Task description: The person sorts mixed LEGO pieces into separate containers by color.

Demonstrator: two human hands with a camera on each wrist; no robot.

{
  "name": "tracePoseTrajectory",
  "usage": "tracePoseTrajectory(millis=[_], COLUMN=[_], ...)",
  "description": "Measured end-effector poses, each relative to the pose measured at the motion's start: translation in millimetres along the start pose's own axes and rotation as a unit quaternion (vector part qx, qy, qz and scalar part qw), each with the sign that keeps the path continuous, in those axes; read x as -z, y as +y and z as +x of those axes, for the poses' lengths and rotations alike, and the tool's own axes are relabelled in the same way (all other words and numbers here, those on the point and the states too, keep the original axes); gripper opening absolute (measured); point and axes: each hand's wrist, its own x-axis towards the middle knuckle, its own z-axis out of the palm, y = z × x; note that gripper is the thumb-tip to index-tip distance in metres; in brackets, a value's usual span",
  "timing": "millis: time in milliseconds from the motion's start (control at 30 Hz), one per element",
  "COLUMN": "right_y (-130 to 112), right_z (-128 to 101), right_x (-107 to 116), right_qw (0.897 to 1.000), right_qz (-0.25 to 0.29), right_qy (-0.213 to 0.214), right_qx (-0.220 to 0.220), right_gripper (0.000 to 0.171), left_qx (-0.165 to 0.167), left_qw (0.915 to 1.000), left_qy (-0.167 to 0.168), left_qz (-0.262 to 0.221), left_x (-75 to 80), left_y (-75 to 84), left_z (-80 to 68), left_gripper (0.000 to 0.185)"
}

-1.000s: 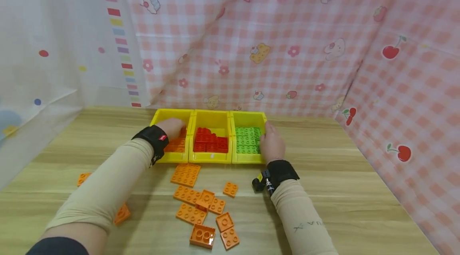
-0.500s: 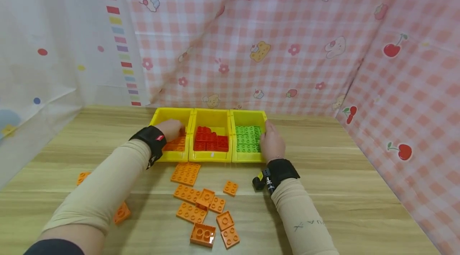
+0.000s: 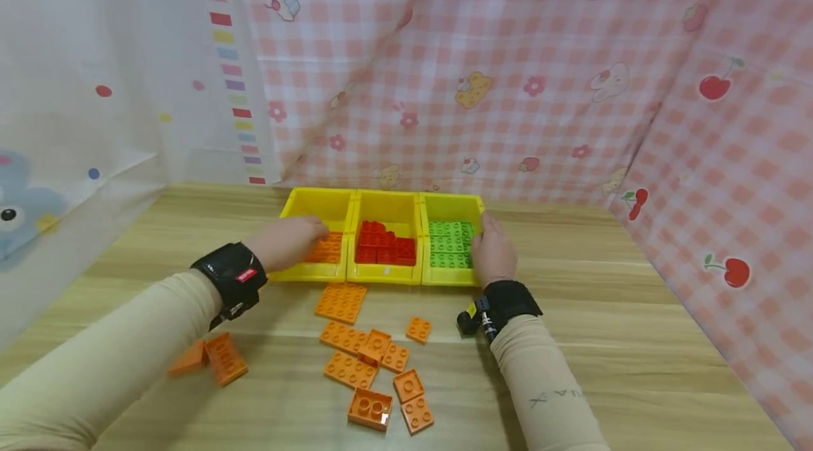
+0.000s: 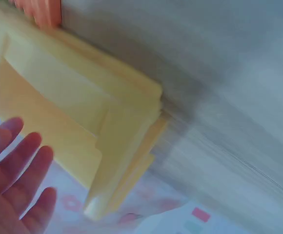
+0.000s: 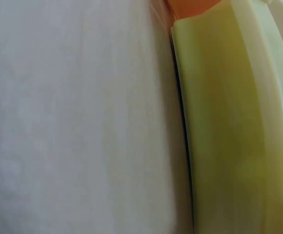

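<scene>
Notes the left hand (image 3: 288,241) drawn back since a second ago: then deep inside the left bin (image 3: 305,273), now at its front left corner, fingertips just reaching the orange bricks in the bin (image 3: 327,248). Confirms from the left wrist view spread, straight fingers (image 4: 14,180) holding nothing: released. Judges a brick delivered and the hand free to fetch another.

Finds the right hand (image 3: 492,253) unmoved, lying along the outer wall of the right bin (image 3: 452,280), fingers stretched toward its far rim. Sees no clenching, merely steadying contact; cannot see the thumb.

Records red bricks (image 3: 384,248) in the middle bin and green bricks (image 3: 451,245) in the right one.

Counts the remaining work on the table (image 3: 635,338): a loose cluster of orange bricks (image 3: 356,366) near the bins, an orange plate (image 3: 341,301) just before them, two more orange pieces (image 3: 224,358) off to the left beside the left sleeve.

Observes a checked cloth (image 3: 508,84) behind the bins. Finds nothing blocking the path between the cluster and the left bin.
</scene>
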Motion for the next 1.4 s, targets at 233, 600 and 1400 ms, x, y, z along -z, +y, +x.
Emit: tracePoseTrajectory(millis=[233,600,1400], right_y=[-1,-2,1], right_z=[1,-3,1], right_x=[2,2,-2], right_qw=[1.000,1.000,1.000], right_qz=[0.010,-0.003,0.000], right_qy=[-0.015,-0.016,-0.007], right_qx=[-0.008,-0.012,-0.015], right_gripper=[0.046,0.047,0.047], left_qx=[-0.167,-0.223,-0.174], left_qw=[0.9779,0.9739,0.9841], left_qy=[0.120,-0.034,-0.006], left_qz=[0.037,0.021,0.035], left_x=[-3.4,-23.4,11.5], left_y=[38.7,76.6,53.5], left_z=[-45.8,-58.2,-52.3], left_gripper=[0.018,0.024,0.038])
